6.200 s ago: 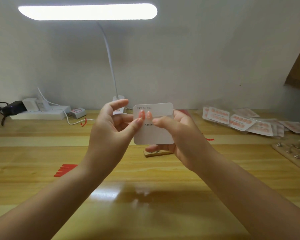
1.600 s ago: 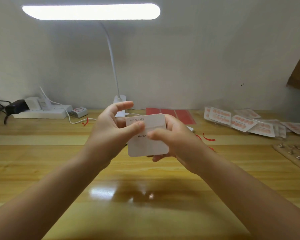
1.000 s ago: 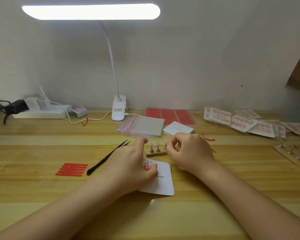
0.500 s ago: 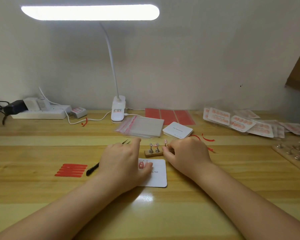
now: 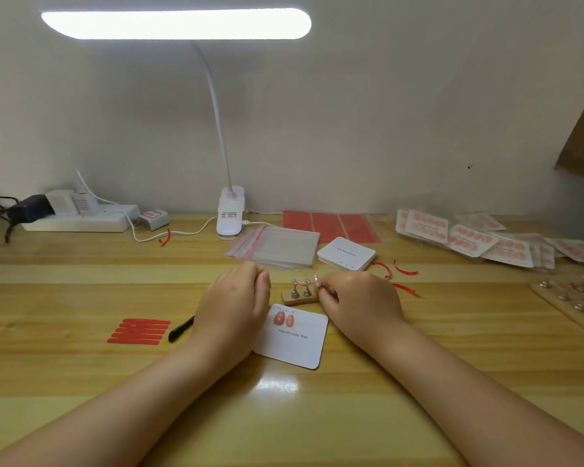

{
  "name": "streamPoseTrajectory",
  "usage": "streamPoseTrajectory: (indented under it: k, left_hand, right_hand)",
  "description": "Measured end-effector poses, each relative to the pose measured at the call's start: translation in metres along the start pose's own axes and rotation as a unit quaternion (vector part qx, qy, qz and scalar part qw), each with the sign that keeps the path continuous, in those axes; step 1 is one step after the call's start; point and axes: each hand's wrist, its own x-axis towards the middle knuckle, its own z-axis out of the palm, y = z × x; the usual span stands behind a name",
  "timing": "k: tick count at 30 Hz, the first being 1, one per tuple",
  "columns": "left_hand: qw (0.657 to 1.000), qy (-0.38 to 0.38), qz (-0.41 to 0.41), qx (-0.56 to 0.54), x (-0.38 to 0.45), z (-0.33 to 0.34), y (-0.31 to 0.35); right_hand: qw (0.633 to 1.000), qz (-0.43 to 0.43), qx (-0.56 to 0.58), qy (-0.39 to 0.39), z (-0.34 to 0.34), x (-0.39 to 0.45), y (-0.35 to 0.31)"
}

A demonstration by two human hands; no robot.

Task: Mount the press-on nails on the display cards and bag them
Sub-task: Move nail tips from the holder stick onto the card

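Head view: third nail coming off the stand.
Right hand (image 5: 358, 299) pinches a pale pink nail (image 5: 316, 279) just beside the wooden stand (image 5: 299, 298); lift straight, then seat it square beside two glossy coral nails (image 5: 284, 319) on the white card (image 5: 292, 337) lying just in front of it. Left hand (image 5: 233, 305) hovers beside, loosely curled, empty.

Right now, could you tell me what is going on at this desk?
A person is mounting press-on nails on a display card that lies flat on the desk with two nails on it. The right hand pinches a nail at the small wooden stand. The left hand hovers beside the card, fingers loosely curled. Empty bags and blank cards wait behind.
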Motion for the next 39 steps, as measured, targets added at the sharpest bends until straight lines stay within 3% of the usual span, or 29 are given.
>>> streamPoseTrajectory:
  k: [6, 11, 16, 22, 28, 32, 39]
  left_hand:
    - [0.999, -0.024, 0.015, -0.014, -0.001, -0.004, 0.001]
    - [0.991, -0.044, 0.068, -0.106, -0.007, -0.009, 0.008]
    - [0.973, -0.087, 0.211, 0.039, -0.012, -0.006, 0.011]
    - [0.989, -0.003, 0.143, 0.028, -0.009, -0.001, 0.007]
    - [0.98, 0.082, 0.162, -0.083, -0.007, -0.002, 0.008]
    - [0.964, 0.105, 0.226, -0.089, -0.007, -0.003, 0.009]
    - [0.965, 0.117, 0.213, -0.096, -0.008, -0.003, 0.008]
  right_hand:
    - [0.996, 0.007, 0.081, 0.03, 0.002, -0.002, -0.001]
    - [0.99, 0.037, 0.137, 0.025, 0.006, -0.001, -0.001]
    - [0.957, 0.064, 0.279, 0.034, 0.005, -0.001, -0.001]
    - [0.92, 0.071, 0.383, 0.047, 0.004, -0.001, -0.008]
    - [0.917, 0.028, 0.395, 0.051, 0.0, -0.003, -0.011]
    - [0.934, -0.053, 0.346, 0.078, 0.0, -0.005, -0.015]
    - [0.94, -0.099, 0.31, 0.104, -0.002, -0.006, -0.016]
